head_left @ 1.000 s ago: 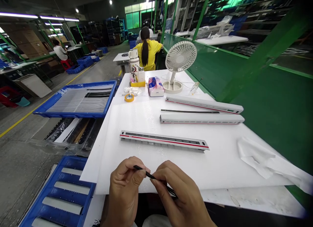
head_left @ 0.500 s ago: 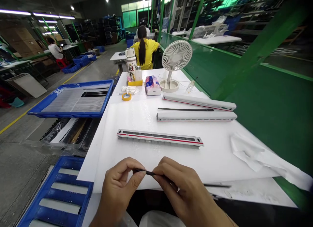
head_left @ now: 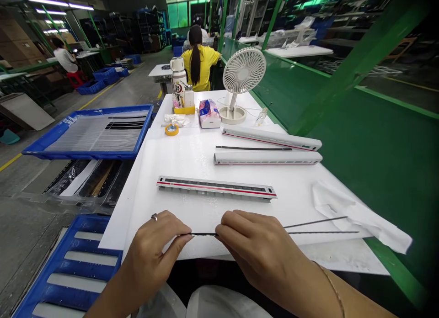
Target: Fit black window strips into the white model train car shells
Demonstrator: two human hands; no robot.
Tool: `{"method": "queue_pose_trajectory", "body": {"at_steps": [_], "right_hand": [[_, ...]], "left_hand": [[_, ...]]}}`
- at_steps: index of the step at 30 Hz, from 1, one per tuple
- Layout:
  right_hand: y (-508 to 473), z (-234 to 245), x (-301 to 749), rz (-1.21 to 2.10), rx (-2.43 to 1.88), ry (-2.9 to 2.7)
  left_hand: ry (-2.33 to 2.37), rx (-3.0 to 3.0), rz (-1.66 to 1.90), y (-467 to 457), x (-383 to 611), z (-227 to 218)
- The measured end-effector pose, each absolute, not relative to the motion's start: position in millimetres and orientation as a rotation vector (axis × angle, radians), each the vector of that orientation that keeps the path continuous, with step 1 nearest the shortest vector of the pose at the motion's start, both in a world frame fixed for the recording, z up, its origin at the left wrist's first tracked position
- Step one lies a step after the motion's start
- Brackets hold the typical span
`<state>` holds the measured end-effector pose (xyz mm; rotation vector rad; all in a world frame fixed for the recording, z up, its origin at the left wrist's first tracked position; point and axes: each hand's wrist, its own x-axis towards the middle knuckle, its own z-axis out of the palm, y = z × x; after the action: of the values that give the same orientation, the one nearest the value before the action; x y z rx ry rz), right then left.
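Note:
A thin black strip (head_left: 203,234) stretches level between my hands, above the front of the white-covered table. My left hand (head_left: 154,245) pinches its left end between thumb and fingers. My right hand (head_left: 257,245) is closed round it further right, and two thin dark lengths come out beyond that hand, spreading slightly apart. Whether they are one piece or two is hidden by my fingers. Just beyond my hands lies a model train car side (head_left: 216,188), white and grey with a red stripe. Behind it lie two white train car shells (head_left: 267,158) and another black strip (head_left: 254,148).
White cloth or foam (head_left: 356,213) lies crumpled at the right edge. Toward the back stand a fan (head_left: 244,71), a tissue pack (head_left: 209,114), a bottle (head_left: 179,82) and yellow tape (head_left: 172,129). Blue trays (head_left: 85,110) are at the left. A person in yellow (head_left: 202,64) sits ahead.
My hands have moved slightly apart and the strip between them is now straighter and longer. The two dark lengths at the right have risen into view. The view has shifted slightly.

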<state>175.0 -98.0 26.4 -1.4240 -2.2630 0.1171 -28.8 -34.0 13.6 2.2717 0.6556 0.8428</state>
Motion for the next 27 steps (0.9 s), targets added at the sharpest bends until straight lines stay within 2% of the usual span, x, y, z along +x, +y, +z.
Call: {"method": "queue_pose_trajectory", "body": {"at_steps": [6,14,18,27], "right_hand": [[-95.2,21.6,171.6,-0.001,-1.331,-2.344],[-87.2,-2.1,176.8,0.213,-1.496,-2.337],[-85.9,-14.3,179.2,0.253,-1.476,-2.277],[-83.4,-21.4,185.9,-0.199,-1.071,-2.426]], "left_hand": [[0.596,2.526,0.754,-32.1,-24.6,15.3],[0.558,2.521,0.714,-21.1,-18.4,-13.4],[0.661,2.328,0.545,-15.6,-19.2,-12.5],[0.885,1.458,0.098,0.3,-15.8,-3.6]]}}
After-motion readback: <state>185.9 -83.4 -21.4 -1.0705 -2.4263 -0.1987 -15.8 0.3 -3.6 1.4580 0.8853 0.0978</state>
